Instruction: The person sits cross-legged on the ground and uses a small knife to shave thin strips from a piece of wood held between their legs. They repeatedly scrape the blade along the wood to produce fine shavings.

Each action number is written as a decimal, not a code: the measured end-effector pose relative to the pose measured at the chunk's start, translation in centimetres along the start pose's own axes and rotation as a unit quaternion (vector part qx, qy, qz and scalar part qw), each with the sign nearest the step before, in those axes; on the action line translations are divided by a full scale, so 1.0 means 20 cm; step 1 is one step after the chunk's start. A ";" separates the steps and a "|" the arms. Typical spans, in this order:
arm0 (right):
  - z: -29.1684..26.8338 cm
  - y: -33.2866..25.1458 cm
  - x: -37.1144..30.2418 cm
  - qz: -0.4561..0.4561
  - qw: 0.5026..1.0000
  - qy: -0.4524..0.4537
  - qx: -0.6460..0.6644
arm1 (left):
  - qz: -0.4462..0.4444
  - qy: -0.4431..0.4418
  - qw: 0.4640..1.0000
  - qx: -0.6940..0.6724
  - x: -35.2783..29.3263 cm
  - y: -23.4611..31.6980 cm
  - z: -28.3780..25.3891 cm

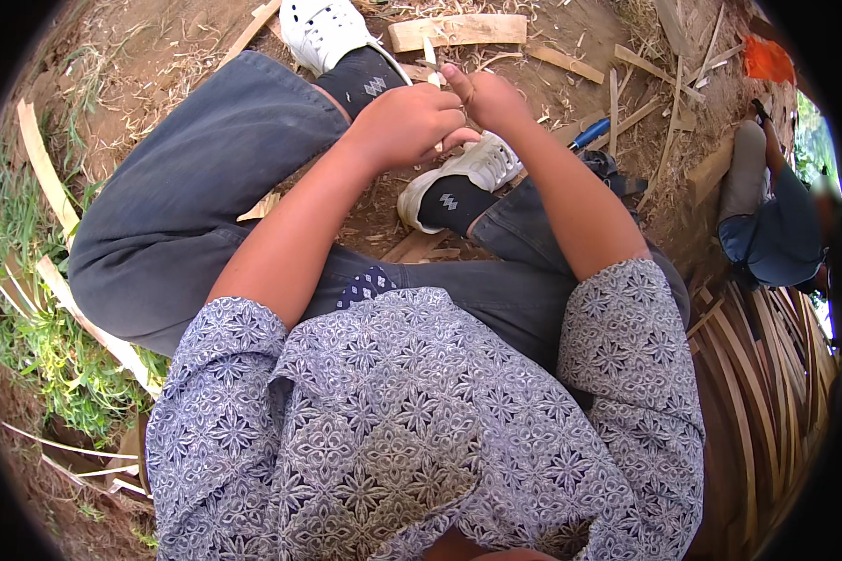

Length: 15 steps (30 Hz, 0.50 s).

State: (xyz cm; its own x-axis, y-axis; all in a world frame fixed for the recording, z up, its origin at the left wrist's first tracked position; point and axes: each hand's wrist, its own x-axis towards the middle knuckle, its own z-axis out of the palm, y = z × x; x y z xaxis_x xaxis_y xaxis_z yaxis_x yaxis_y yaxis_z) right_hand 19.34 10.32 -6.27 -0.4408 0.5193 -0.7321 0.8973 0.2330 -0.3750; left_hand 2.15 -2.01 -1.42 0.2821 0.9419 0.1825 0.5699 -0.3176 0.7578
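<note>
Both of my hands meet between my white shoes, low over the ground. My left hand (410, 126) is closed, its fingers curled around a thin pale wood strip (429, 52) that sticks out beyond the knuckles. Right beside it, my right hand (492, 101) is closed too, with the thumb pointing at the strip. A small dark, narrow edge shows by that thumb; what the right hand grips is mostly hidden by its fingers. Just past the strip's end lies a short, thick wood piece (477, 31) on the soil.
Shavings and wood offcuts (566, 64) litter the brown ground. A blue-handled tool (589, 134) lies near my right shoe (485, 164). Long wood strips (748, 393) are heaped at the right, near another seated person (767, 229). Grass and more strips (47, 173) lie at the left.
</note>
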 end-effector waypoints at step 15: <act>0.00 0.00 0.02 -0.040 0.988 -0.020 0.146 | -0.026 0.086 0.996 -0.031 0.04 0.02 -0.03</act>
State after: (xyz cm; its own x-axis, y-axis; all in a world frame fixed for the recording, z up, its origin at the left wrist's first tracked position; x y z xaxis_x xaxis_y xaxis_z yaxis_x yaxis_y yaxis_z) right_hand 19.12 10.49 -6.67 -0.5159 0.4749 -0.7129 0.8166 0.0211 -0.5769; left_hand 2.07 -1.23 -0.61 0.1152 0.9632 0.2430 0.5308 -0.2664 0.8046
